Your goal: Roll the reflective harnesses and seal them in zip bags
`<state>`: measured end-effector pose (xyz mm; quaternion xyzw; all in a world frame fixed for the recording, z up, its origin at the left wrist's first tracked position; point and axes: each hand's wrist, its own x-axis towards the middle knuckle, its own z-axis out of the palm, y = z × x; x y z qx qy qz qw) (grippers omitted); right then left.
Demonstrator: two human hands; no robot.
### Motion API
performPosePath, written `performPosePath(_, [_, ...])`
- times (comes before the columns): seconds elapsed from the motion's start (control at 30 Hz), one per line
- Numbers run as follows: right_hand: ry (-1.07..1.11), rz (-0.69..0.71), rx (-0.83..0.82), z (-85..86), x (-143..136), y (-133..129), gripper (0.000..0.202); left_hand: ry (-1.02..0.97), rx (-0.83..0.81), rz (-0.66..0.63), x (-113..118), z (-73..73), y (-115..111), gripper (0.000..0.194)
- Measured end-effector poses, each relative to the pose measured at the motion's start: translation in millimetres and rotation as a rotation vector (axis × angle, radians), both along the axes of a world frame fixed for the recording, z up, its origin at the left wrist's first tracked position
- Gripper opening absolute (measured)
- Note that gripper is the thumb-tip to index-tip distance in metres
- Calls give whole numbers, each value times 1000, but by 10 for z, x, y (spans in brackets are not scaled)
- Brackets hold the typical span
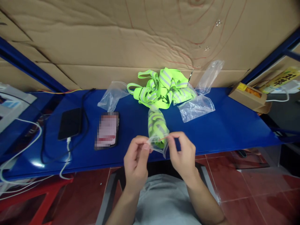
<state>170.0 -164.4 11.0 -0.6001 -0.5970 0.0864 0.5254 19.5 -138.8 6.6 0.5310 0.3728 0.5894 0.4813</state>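
Note:
A clear plastic bag (156,120) with a neon-yellow and grey reflective strap inside lies at the front of the blue table, its mouth toward me. My left hand (137,159) pinches the left edge of that mouth between thumb and fingers. On the opposite edge, near a thin red line, my right hand (182,153) is closed in a pinch. Just behind the bag is a loose heap of neon-yellow reflective straps (161,87). Another bagged strap (184,95) rests against the heap's right side.
Clear plastic bags (197,108) lie right of the heap, and another bag (113,93) lies left. A phone (107,129) and a black device (70,123) with a white cable sit on the blue table (225,125). A cardboard box (248,97) stands at right.

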Motion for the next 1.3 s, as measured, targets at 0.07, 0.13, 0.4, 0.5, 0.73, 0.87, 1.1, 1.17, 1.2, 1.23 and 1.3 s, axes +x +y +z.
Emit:
performPosePath(0.07, [-3,-93,45,-42,22,37,7,4,44,60,10,-4,-24,10])
performPosePath(0.13, [74,-31,40,-73,13,55,11,57,83,108,21,-20,-33,9])
performPosePath(0.4, [162,321,38,-35,-64,23,18,20,-176,144,44,-223,4,60])
performPosePath(0.5, [217,294,-50,-60,99,104,29,-311,-492,111,-74,-273,23,48])
performPosePath(0.73, [546,250,-250,90,467,461,26,-635,-672,-24,-145,-171,127,43])
performPosePath(0.87, [423,355,-40,612,514,933,28,-658,-701,-158,-22,-59,378,47])
performPosePath(1.1, [-353,307,67,1516,468,2119,16,-548,-571,-109,8,-82,550,42])
performPosePath(1.17, [-461,166,174,1715,527,2299,18,-512,-591,-93,-6,-175,483,34])
performPosePath(1.2, [-472,100,227,1807,568,2356,21,-497,-594,-88,-11,-218,446,30])
performPosePath(1.23, [-478,55,258,1889,608,2399,22,-482,-589,-85,-13,-250,412,26])
performPosePath(1.3, [-487,21,237,2014,668,2470,22,-435,-555,-90,-7,-263,361,20])
